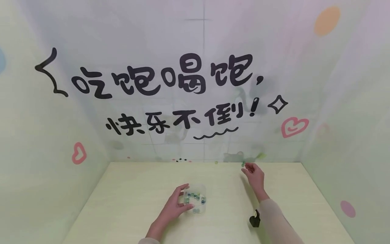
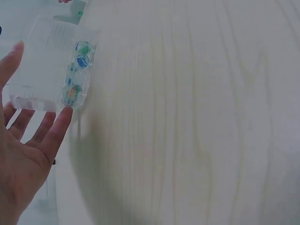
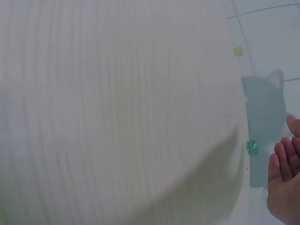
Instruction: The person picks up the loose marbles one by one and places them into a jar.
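Observation:
My left hand [image 1: 175, 204] grips a small clear plastic box [image 1: 199, 187] by its side, thumb at the front and fingers behind. Several green and blue glass marbles [image 2: 82, 61] lie inside along the wall of the box [image 2: 47, 51] in the left wrist view. My right hand [image 1: 255, 176] reaches to the table's far edge, its fingers loosely bent. Just beyond its fingertips sits a green marble [image 3: 252, 147], with a small gap to the fingers in the right wrist view. Further left along that edge is a yellow-green marble [image 1: 216, 162].
The pale wood-grain table [image 1: 134, 203] ends at a back wall [image 1: 170, 40] with black lettering, and side walls stand left and right. A small black object [image 1: 255, 219] shows beside the right sleeve [image 1: 278, 220]. Shadows of the arms fall on the tabletop.

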Available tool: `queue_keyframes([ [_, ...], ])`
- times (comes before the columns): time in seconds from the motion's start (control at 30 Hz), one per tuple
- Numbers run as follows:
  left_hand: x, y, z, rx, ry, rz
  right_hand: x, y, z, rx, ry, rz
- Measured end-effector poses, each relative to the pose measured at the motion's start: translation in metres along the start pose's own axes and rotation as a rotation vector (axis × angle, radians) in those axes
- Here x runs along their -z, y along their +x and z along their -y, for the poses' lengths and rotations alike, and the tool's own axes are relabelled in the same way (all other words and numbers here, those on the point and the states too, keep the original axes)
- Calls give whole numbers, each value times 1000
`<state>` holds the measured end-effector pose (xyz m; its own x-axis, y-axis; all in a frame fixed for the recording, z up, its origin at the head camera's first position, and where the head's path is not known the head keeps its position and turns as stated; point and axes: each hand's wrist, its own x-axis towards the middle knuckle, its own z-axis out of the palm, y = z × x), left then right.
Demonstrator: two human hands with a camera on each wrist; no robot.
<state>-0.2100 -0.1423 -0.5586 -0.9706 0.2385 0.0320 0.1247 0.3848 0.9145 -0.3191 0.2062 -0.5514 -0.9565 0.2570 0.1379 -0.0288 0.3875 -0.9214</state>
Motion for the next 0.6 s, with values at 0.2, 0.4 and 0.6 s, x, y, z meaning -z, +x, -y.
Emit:
queue_keyframes([
  [0.2,0,3,1,-7,-10,-2,-8,8,-4,-5,15,-17],
  [0.4,-1,4,2,-3,-16,-1,-14,15,-5,-26,5,-49],
  [0.6,-1,4,2,12,-25,-10,-18,22,-9,-23,17,-65],
])
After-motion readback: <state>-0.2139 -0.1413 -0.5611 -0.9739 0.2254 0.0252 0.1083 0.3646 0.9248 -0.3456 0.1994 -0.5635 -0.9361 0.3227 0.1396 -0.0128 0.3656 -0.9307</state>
